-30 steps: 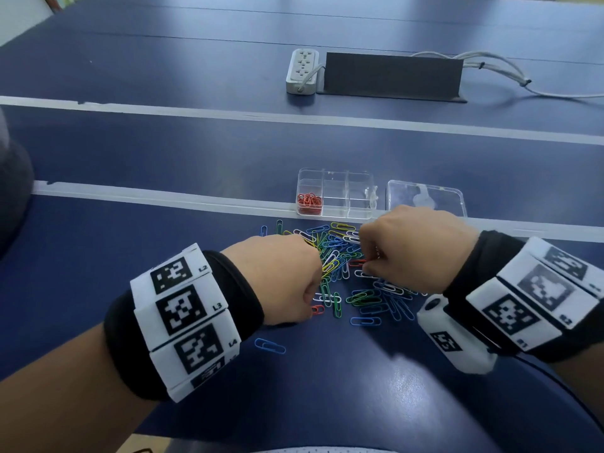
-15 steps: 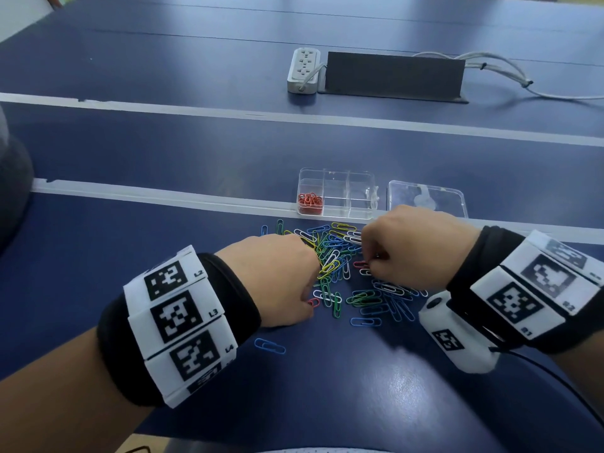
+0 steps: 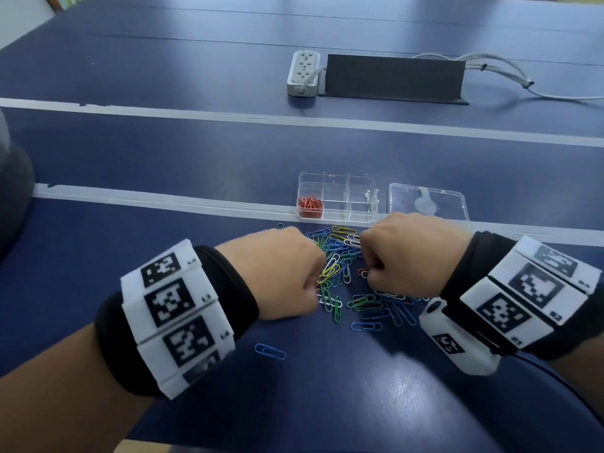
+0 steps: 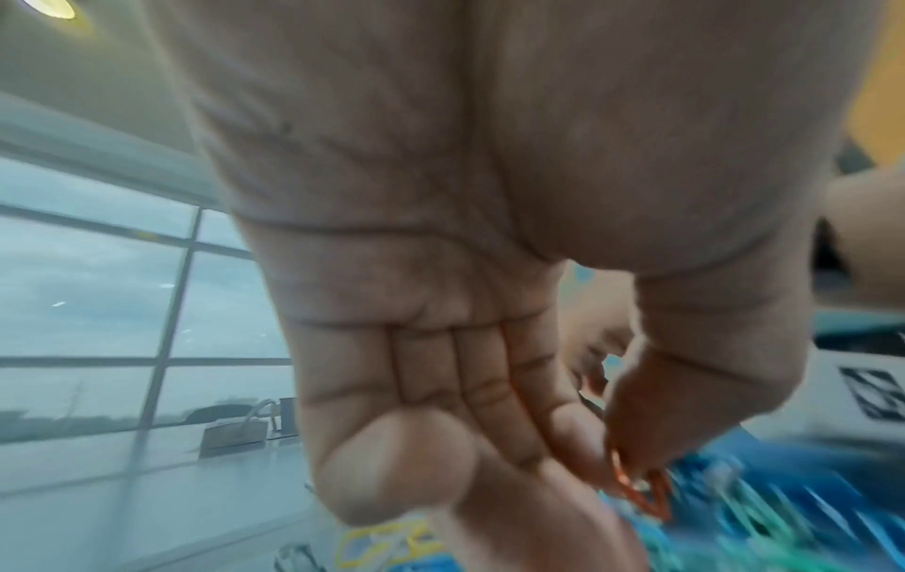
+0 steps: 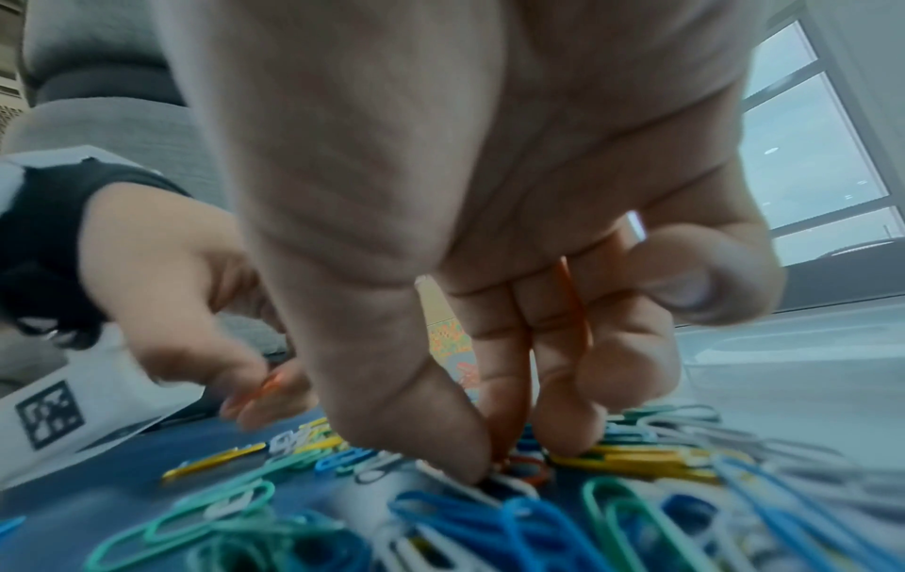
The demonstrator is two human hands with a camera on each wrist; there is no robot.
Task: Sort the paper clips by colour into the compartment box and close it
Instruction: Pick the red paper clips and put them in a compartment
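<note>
Head view shows, from the table's left, the left hand (image 3: 277, 273) curled at the left side of the mixed paper clip pile (image 3: 340, 273); its thumb and fingers pinch a red paper clip (image 4: 636, 487). Right of it, the right hand (image 3: 411, 256) reaches down into the pile, thumb and forefinger closing on another red clip (image 5: 526, 466) that lies among blue, green, yellow and white ones. Beyond the pile, towards the table's far edge, stands the compartment box (image 3: 338, 197), red clips in its leftmost compartment, with its clear lid (image 3: 428, 201) lying open just right of it
</note>
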